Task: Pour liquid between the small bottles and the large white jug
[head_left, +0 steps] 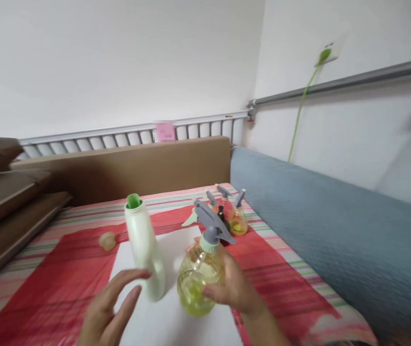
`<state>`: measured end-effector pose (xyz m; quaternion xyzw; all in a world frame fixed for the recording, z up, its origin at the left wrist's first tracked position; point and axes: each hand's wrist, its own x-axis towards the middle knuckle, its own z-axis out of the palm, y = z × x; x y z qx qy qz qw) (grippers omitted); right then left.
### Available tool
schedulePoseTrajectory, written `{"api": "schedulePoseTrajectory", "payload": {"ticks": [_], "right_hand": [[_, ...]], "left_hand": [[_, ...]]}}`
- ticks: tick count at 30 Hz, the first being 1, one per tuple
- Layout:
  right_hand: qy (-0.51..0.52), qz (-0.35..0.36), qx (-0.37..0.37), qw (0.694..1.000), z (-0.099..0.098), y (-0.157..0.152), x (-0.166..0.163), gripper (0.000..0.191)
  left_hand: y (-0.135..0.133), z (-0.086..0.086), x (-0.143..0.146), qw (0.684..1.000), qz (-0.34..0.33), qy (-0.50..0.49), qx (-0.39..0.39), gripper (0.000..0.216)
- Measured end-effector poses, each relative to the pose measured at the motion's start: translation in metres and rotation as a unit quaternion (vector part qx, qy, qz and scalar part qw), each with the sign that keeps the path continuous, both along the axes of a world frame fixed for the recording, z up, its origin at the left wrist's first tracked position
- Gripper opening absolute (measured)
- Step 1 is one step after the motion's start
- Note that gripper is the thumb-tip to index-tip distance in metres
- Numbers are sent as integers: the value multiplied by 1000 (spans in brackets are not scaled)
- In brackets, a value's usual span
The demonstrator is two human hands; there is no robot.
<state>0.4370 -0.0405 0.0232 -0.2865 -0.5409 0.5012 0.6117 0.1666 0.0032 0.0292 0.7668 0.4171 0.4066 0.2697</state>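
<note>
My right hand is wrapped round a clear spray bottle with yellow-green liquid low inside and a grey trigger head. The bottle tilts a little over a white sheet. To its left, a tall pale plastic bottle with a green spout at its open neck leans slightly on the sheet. My left hand is by the lower part of that bottle, thumb and fingers apart, holding nothing; whether a fingertip touches it I cannot tell. A round cream cap lies on the red cloth at the left.
Several smaller spray bottles and a dark bottle stand behind the right hand. A red cloth covers a striped one. Brown boxes are stacked at left. A brown board and a blue padded side border the surface.
</note>
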Motion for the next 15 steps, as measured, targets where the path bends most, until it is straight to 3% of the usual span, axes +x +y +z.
{"api": "schedulePoseTrajectory", "payload": {"ticks": [2,4,9,12,15], "right_hand": [[6,98,2,995,3,1,-23,65],[1,153,8,988,5,3,-42,66],[10,211,-5,977,7,5,-76,79],[59,232,-22,971,-4,11,-91,86],[164,248,-49,953,-25,22,-103,84]], "left_hand": [[-4,33,19,997,-37,-48,-48,38],[-6,48,30,987,-88,-87,-105,42],[-18,49,31,942,-202,-126,-239,43],[-21,44,27,941,-168,-165,-245,34],[-15,38,23,954,-82,-213,-194,34]]}}
